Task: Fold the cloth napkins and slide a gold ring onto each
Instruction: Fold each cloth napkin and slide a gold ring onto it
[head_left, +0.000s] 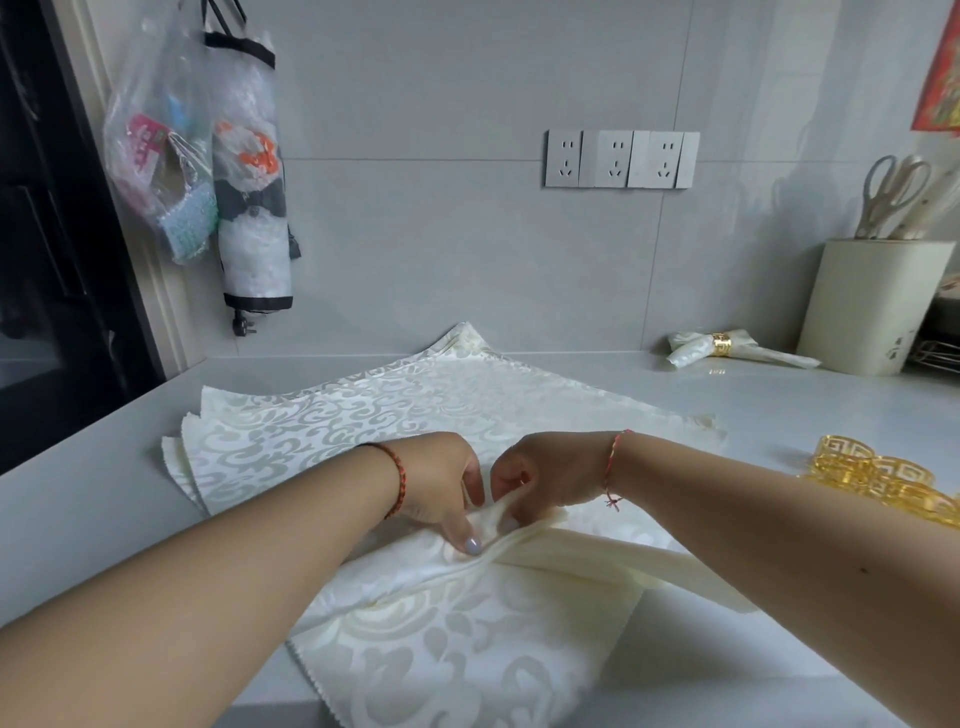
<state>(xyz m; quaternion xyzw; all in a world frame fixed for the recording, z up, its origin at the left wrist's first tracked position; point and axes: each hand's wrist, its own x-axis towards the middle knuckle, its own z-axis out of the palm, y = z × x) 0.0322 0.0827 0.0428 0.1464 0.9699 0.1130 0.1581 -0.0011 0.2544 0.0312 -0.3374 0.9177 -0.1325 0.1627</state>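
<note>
- The left hand (441, 488) pinches a raised pleat of the cream damask napkin (452, 649) that lies nearest the camera on the pale counter (78, 499), its fingertips pressing down at the ridge.
- The right hand (545, 475) faces it, nearly touching, fingers curled round the same gathered fold; how tightly it grips is hard to tell, since the fingers are partly hidden.
- From the hands a folded band of this napkin runs rightwards under the right forearm.
- Behind it lies a stack of flat napkins (332, 415), corners fanned out at the left, the far corner reaching the tiled wall.
- A cluster of gold rings (878, 475) sits on the counter at the right, apart from the cloth.
- A finished napkin (696, 349), gathered through a gold ring (721, 345), lies at the back right, just beside a cream utensil holder (872, 306) with scissors (891, 195) standing in it.
- Both wrists wear thin red cord bracelets.
</note>
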